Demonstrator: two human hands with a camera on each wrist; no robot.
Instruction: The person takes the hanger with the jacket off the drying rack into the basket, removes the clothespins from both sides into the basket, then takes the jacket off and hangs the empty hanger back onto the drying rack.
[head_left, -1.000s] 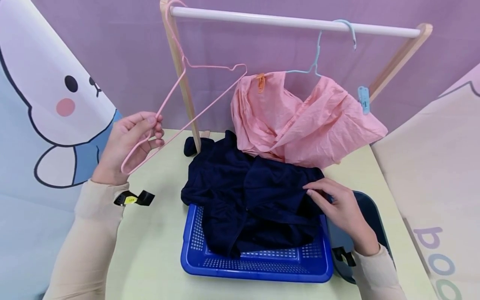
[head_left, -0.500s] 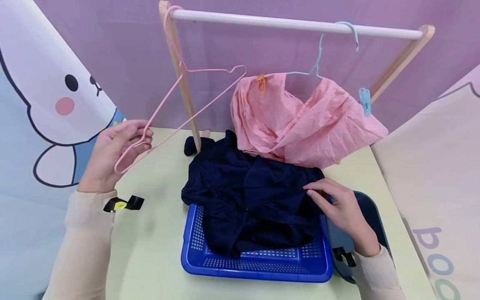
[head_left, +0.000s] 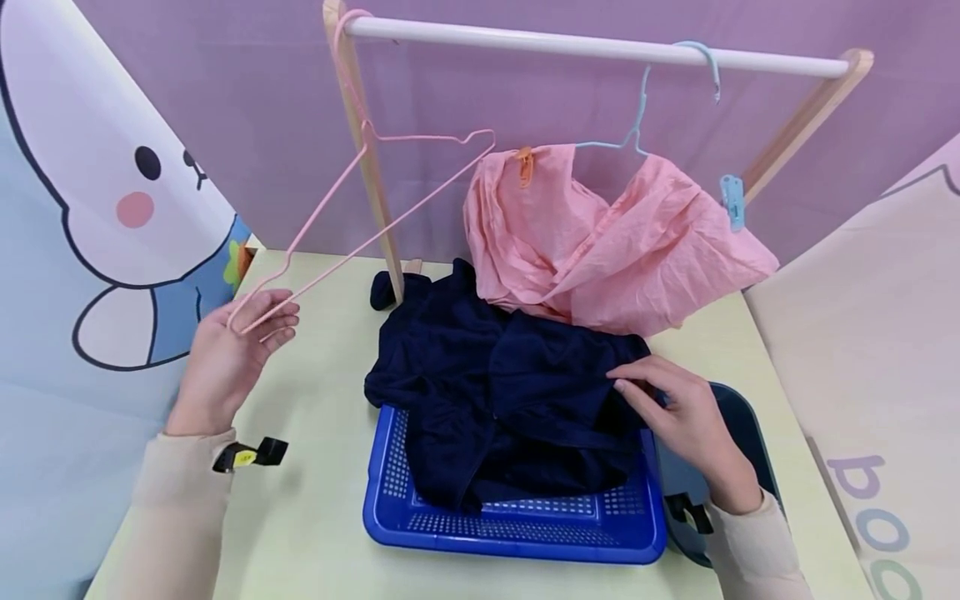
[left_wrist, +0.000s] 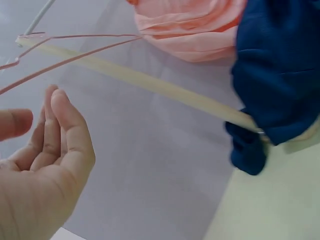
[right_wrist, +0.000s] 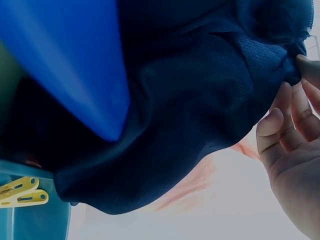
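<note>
My left hand [head_left: 234,357] is raised at the lower left corner of a pink wire hanger [head_left: 367,129], which hooks over the left end of the rack's bar. In the left wrist view its thumb and fingers [left_wrist: 75,132] stand apart, nothing gripped, the hanger beyond them. My right hand [head_left: 686,408] pinches the right edge of a navy garment [head_left: 525,400] between thumb and fingertips. That garment, with a zipper visible in the right wrist view, lies draped over a blue basket [head_left: 517,546] and reaches back under the rack.
A pink garment [head_left: 630,258] hangs on a light blue hanger [head_left: 634,117], with an orange clip [head_left: 525,167] and a blue clip [head_left: 732,202]. Wooden posts carry the white bar [head_left: 525,38]. A dark teal bin [head_left: 738,417] with yellow clothespins [right_wrist: 24,192] stands right of the basket.
My left hand has slid down the pink hanger to its lower corner, and its fingers have loosened from it. My right hand keeps its pinch on the navy garment, unmoved.
</note>
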